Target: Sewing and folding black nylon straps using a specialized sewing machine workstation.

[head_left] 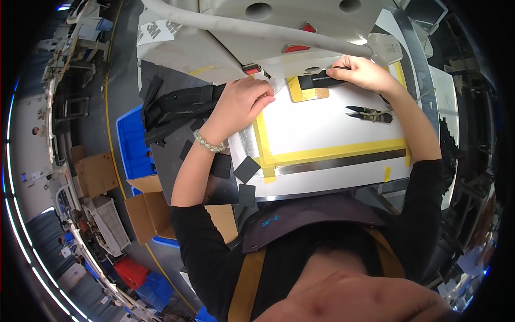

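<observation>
My left hand is closed in a pinch beside the machine head. A thin pale thread runs up from its fingertips toward the machine. My right hand grips the end of a black fabric strip, thumb and fingers closed on it. The strip's other end lies over a small yellow-edged plate on the white work surface. Black-handled thread snips lie below my right hand, a cord tied around them.
The large grey-white machine, apparently a sewing machine, overhangs the far side. Black straps pile at the left, above a blue bin. Dark square patches rest near the front edge. Yellow tape borders the surface. An open carton stands lower left.
</observation>
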{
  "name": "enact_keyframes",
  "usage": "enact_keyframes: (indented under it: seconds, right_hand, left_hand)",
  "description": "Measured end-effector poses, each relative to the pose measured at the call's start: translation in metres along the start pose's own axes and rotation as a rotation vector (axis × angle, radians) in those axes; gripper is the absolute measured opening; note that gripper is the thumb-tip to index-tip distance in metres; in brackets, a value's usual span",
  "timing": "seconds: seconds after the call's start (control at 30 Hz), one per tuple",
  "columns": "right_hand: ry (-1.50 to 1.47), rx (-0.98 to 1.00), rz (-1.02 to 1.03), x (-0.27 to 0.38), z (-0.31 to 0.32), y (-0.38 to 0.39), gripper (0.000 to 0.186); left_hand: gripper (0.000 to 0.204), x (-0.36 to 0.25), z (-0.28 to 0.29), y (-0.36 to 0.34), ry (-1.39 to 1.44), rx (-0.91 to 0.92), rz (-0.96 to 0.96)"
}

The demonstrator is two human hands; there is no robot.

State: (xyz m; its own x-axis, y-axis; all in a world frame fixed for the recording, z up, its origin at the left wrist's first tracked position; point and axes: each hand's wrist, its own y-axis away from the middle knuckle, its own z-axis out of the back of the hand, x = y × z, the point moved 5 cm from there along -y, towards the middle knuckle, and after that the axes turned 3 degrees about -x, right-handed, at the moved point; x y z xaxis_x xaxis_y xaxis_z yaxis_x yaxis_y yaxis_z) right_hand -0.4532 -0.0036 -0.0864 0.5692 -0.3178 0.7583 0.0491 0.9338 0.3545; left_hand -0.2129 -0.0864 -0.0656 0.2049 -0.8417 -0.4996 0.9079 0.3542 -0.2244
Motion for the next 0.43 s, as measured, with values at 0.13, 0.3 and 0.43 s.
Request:
enact_keyframes:
  seconds: [0.13,0.3,0.43]
  right_hand:
    - [-0.441,0.028,-0.230,-0.014,0.010,0.000,0.017]
    - [-0.199,0.047,-0.065,-0.017,0.015,0.004,0.022]
    - [0.119,-0.009,0.127,-0.010,0.017,0.010,0.033]
  left_hand:
    - [0.013,-0.003,-0.004,-0.001,0.045,-0.019,-0.005]
    - [0.018,-0.007,-0.007,-0.008,0.037,-0.055,0.030]
    - [0.025,-0.008,-0.017,-0.009,-0.007,-0.013,0.029]
